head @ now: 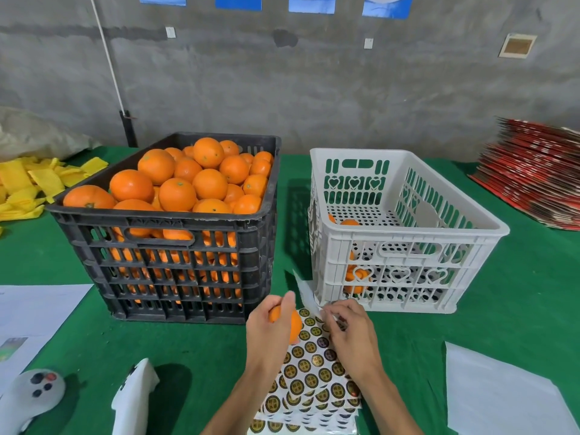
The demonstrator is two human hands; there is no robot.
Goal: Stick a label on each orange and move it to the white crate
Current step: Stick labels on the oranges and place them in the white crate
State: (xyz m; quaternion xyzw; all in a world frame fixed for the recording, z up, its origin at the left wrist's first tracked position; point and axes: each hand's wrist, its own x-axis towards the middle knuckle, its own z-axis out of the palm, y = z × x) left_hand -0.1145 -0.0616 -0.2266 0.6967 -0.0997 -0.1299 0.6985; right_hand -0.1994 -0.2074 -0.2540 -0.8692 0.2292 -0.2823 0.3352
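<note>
My left hand (266, 328) grips an orange (293, 323) just above the label sheet (314, 372), a stack of white sheets with round gold-and-black stickers lying on the green table. My right hand (348, 331) has its fingertips curled at the sheet's upper corner, pinching at a label or the lifted backing; which one I cannot tell. The black crate (175, 230) at the left is heaped with oranges. The white crate (398, 233) at the right holds a few oranges (354, 277) at its near left corner.
Yellow foam nets (34, 183) lie at the far left. A stack of red flat cartons (533, 174) sits far right. White paper (502, 397) lies near right, more paper (34, 312) near left, and two white controllers (31, 394) at the front.
</note>
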